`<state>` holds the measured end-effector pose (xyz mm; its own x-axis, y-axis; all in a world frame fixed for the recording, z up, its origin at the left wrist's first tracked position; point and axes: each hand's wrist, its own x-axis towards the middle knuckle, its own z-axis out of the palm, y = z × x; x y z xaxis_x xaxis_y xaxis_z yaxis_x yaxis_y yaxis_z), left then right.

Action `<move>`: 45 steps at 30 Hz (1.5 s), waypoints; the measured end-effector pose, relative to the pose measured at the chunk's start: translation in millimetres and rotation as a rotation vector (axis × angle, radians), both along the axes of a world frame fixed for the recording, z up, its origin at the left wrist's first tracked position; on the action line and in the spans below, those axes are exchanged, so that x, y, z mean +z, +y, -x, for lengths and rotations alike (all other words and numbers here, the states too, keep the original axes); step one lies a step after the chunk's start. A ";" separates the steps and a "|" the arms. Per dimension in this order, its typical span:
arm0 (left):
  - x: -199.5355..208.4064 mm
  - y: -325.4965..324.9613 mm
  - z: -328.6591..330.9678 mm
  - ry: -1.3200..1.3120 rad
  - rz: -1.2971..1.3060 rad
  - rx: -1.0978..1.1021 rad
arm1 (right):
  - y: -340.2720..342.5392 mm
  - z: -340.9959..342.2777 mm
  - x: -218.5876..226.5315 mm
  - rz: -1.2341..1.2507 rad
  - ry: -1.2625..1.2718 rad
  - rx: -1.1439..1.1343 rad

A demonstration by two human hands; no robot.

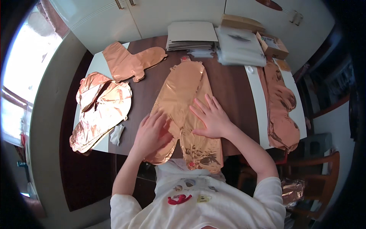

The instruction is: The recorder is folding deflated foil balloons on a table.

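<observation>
A flat copper-coloured foil balloon point(183, 87) lies lengthwise on the table in front of me, its lower end reaching over the near edge. The bottom part is wrinkled and shiny. My right hand point(213, 119) rests on its right side, palm down, fingers spread. On the lower left part of the same balloon lies my left hand point(151, 133), fingers slightly bent and apart. Neither hand grips anything. A small red mark shows at the balloon's far tip.
More flat foil balloons lie at the far left point(131, 63), near left point(108, 103) and right edge point(280, 110). A crumpled white tissue point(117, 135) sits left of my hand. Along the back stand a cardboard stack point(192, 32), clear plastic bags point(241, 45) and an open box point(272, 46).
</observation>
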<state>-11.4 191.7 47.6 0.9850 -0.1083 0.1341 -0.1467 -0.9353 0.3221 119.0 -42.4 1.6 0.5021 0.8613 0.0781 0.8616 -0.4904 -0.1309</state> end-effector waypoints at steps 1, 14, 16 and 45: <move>2.1 0.1 21.4 -0.078 0.050 0.135 | 0.8 1.4 0.7 -0.007 0.006 0.001; -58.1 -23.8 128.2 -0.079 1.662 0.754 | 20.4 18.4 -0.2 -0.037 0.016 0.036; -47.7 -32.8 115.7 -0.192 1.450 0.710 | 19.4 18.7 0.1 -0.046 0.010 0.034; -14.3 -2.2 -44.2 -0.056 -0.062 -0.093 | 8.7 10.7 -1.0 -0.336 0.287 0.155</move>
<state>32.8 189.4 33.3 0.9615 -0.2090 0.1783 -0.2500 -0.9346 0.2529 108.3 -33.7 0.5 0.4116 0.8786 0.2421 0.8271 -0.2485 -0.5042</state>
